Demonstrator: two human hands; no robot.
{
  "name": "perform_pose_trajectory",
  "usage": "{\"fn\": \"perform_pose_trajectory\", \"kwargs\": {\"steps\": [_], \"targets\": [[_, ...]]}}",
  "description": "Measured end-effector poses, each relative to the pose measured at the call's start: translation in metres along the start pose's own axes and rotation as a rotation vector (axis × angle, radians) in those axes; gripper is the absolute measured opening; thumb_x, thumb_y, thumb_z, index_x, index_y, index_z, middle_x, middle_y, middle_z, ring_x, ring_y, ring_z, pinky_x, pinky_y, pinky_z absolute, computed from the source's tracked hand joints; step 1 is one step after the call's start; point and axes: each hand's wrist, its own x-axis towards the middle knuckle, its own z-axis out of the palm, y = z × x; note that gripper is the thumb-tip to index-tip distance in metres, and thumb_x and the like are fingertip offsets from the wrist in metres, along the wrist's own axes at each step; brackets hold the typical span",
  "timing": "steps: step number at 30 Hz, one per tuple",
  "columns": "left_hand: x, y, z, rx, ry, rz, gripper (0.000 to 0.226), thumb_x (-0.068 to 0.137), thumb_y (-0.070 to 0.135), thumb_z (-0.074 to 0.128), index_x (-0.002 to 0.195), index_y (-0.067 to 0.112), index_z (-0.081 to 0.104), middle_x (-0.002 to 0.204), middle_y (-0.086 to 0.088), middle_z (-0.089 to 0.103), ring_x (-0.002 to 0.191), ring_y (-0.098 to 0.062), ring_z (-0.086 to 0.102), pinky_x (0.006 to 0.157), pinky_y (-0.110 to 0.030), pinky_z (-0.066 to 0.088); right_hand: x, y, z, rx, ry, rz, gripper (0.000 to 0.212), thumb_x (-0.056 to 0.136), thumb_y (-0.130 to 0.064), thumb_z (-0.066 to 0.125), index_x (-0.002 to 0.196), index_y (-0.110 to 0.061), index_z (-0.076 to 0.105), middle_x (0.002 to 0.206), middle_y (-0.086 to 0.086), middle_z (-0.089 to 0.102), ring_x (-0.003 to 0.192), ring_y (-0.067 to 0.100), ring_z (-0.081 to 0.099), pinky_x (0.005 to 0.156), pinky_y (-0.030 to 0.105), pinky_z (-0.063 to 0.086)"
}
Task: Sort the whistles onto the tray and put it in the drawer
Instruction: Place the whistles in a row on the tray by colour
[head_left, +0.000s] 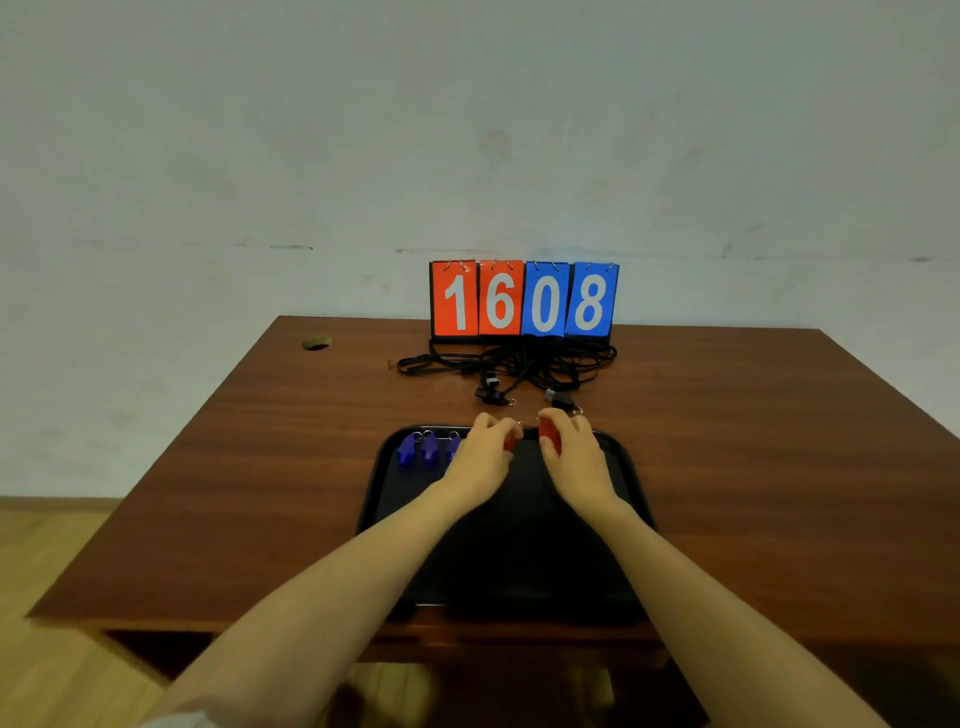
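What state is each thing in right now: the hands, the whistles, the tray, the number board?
Left hand: grips a red whistle at the tray's far edge.
Right hand: grips a second red whistle.
Blue whistles: three lying in a row at the tray's far left.
Black whistles: on the table beyond the tray, cords tangled.
Tray: flat on the table.
Number board: upright, showing 1608.

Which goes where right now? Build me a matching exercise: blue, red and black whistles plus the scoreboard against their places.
1 blue whistles
2 red whistles
3 black whistles
4 scoreboard

A on the table, just beyond the tray
B in the left hand and right hand
C standing at the table's far edge
D on the tray, far-left corner

Pairs: 1-D, 2-B, 3-A, 4-C
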Motion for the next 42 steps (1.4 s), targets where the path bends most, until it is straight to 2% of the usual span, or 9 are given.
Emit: {"fn": "perform_pose_trajectory", "kwargs": {"steps": [8, 11, 14, 17, 20, 23, 31, 36, 42], "targets": [[-0.001, 0.010, 0.028, 0.255, -0.014, -0.001, 0.034, 0.093, 0.018, 0.054, 0.127, 0.020, 0.052, 0.127, -0.007, 0.047, 0.116, -0.024, 0.048, 0.092, -0.035, 0.047, -0.015, 0.018, -0.011, 0.020, 0.001, 0.064, 0.036, 0.098, -0.023, 0.047, 0.133, -0.026, 0.043, 0.126, 0.004, 0.047, 0.105, 0.024, 0.056, 0.080, 0.031, 0.047], [0.002, 0.007, 0.035, 0.395, -0.064, -0.023, 0.038, 0.094, 0.029, 0.054, 0.131, 0.024, 0.051, 0.128, -0.008, 0.051, 0.120, -0.024, 0.045, 0.098, -0.036, 0.040, -0.017, 0.022, -0.010, 0.022, 0.004, 0.059, 0.035, 0.097, -0.022, 0.049, 0.132, -0.025, 0.045, 0.126, 0.004, 0.048, 0.107, 0.023, 0.055, 0.083, 0.031, 0.047], [0.001, 0.001, 0.037, 0.452, -0.116, -0.029, 0.054, 0.092, 0.042, 0.052, 0.142, 0.028, 0.037, 0.135, -0.007, 0.048, 0.125, -0.025, 0.041, 0.104, -0.039, 0.032, -0.017, 0.027, -0.007, 0.021, 0.000, 0.063, 0.036, 0.096, -0.022, 0.050, 0.132, -0.024, 0.045, 0.125, 0.005, 0.049, 0.109, 0.024, 0.055, 0.086, 0.033, 0.048], [-0.009, -0.004, 0.033, 0.404, -0.045, -0.001, 0.068, 0.088, 0.048, 0.055, 0.146, 0.026, 0.029, 0.142, -0.003, 0.039, 0.133, -0.024, 0.031, 0.110, -0.040, 0.023, -0.016, 0.031, -0.003, 0.033, -0.008, 0.073, 0.035, 0.096, -0.023, 0.050, 0.131, -0.025, 0.046, 0.122, 0.005, 0.050, 0.105, 0.024, 0.056, 0.083, 0.034, 0.048], [-0.019, -0.013, 0.029, 0.504, 0.034, 0.156, 0.054, 0.092, 0.041, 0.050, 0.143, 0.026, 0.037, 0.145, 0.004, 0.037, 0.134, -0.021, 0.028, 0.110, -0.037, 0.019, -0.017, 0.033, 0.002, 0.056, -0.005, 0.067, 0.034, 0.096, -0.023, 0.050, 0.130, -0.025, 0.046, 0.120, 0.004, 0.051, 0.104, 0.024, 0.056, 0.084, 0.034, 0.048], [-0.021, -0.019, 0.028, 0.622, 0.022, 0.273, 0.045, 0.097, 0.032, 0.043, 0.141, 0.025, 0.040, 0.147, 0.004, 0.038, 0.135, -0.021, 0.029, 0.108, -0.037, 0.018, -0.017, 0.033, 0.005, 0.063, -0.003, 0.063, 0.034, 0.095, -0.022, 0.051, 0.129, -0.024, 0.048, 0.120, 0.004, 0.051, 0.106, 0.024, 0.056, 0.087, 0.034, 0.047], [-0.002, -0.016, 0.031, 0.712, 0.011, 0.187, 0.040, 0.099, 0.027, 0.041, 0.137, 0.018, 0.045, 0.141, -0.002, 0.047, 0.134, -0.025, 0.032, 0.109, -0.040, 0.019, -0.015, 0.034, 0.005, 0.079, -0.006, 0.046, 0.036, 0.095, -0.022, 0.052, 0.130, -0.023, 0.047, 0.122, 0.006, 0.052, 0.109, 0.024, 0.055, 0.091, 0.035, 0.047], [0.007, -0.019, 0.027, 0.688, 0.034, 0.148, 0.039, 0.099, 0.026, 0.042, 0.136, 0.019, 0.047, 0.143, 0.001, 0.046, 0.134, -0.023, 0.032, 0.109, -0.039, 0.019, -0.012, 0.035, 0.007, 0.100, -0.033, 0.063, 0.037, 0.095, -0.021, 0.053, 0.131, -0.023, 0.046, 0.126, 0.006, 0.051, 0.114, 0.025, 0.053, 0.095, 0.037, 0.045], [0.015, -0.023, 0.024, 0.643, 0.039, 0.095, 0.038, 0.097, 0.029, 0.046, 0.133, 0.022, 0.050, 0.141, 0.006, 0.049, 0.131, -0.020, 0.035, 0.106, -0.038, 0.018, -0.011, 0.035, 0.013, 0.110, -0.017, 0.048, 0.034, 0.096, -0.023, 0.051, 0.130, -0.022, 0.047, 0.122, 0.005, 0.051, 0.109, 0.025, 0.053, 0.090, 0.036, 0.046]]}}
